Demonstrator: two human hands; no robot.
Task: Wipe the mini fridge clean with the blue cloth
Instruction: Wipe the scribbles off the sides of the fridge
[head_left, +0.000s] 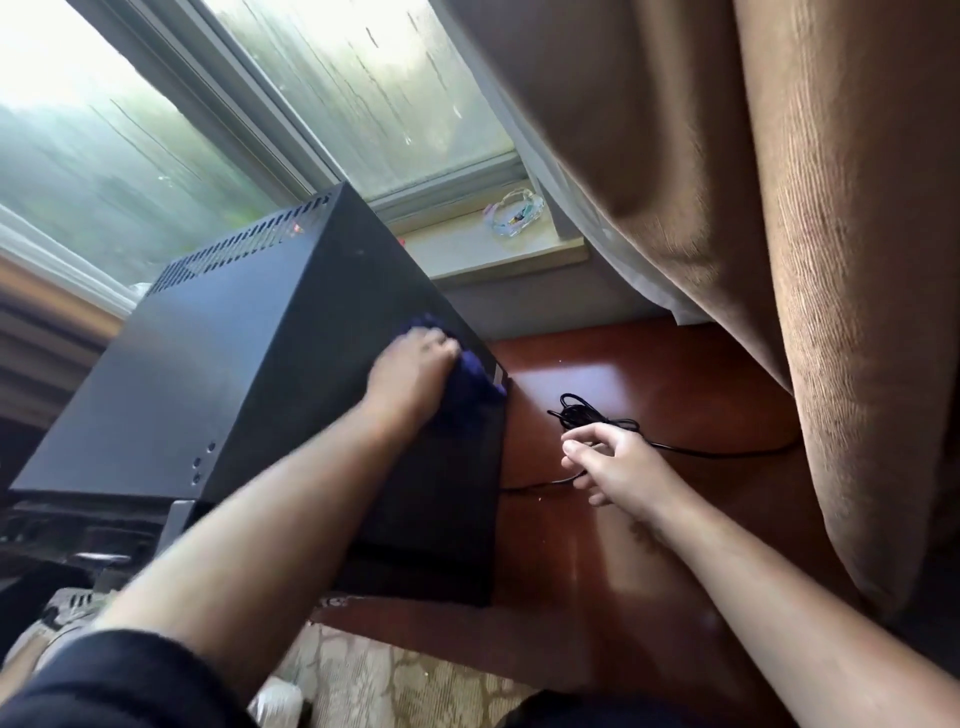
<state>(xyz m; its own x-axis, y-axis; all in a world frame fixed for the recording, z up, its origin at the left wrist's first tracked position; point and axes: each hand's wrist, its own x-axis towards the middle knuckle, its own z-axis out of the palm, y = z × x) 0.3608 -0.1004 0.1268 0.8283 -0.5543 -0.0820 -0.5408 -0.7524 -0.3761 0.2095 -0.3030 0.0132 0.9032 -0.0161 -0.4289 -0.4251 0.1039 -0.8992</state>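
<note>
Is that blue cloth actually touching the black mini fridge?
Touching. The head view shows the left hand pressing the blue cloth against the mini fridge at its upper edge.

Left hand (415, 371) presses bunched dark-blue cloth (475, 371) on black metal mini fridge (234, 364) top edge; right hand (610, 460) loosely curled above reddish wooden table (675, 374).

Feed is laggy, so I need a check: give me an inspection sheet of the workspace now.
Surface: glossy reddish wooden tabletop; the mini fridge stands on it.
Job's things: mini fridge black, vent slots at its far edge; blue cloth bunched against it near its right edge.
Clutter: small clear trinket on the windowsill.
Hands: left hand grips the cloth; right hand over the tabletop, fingers loosely curled, hold on cable unclear.
Cables: black cable coiled beside the fridge, running under the right hand.
Surroundings: window, brown curtain, patterned rug.
</note>
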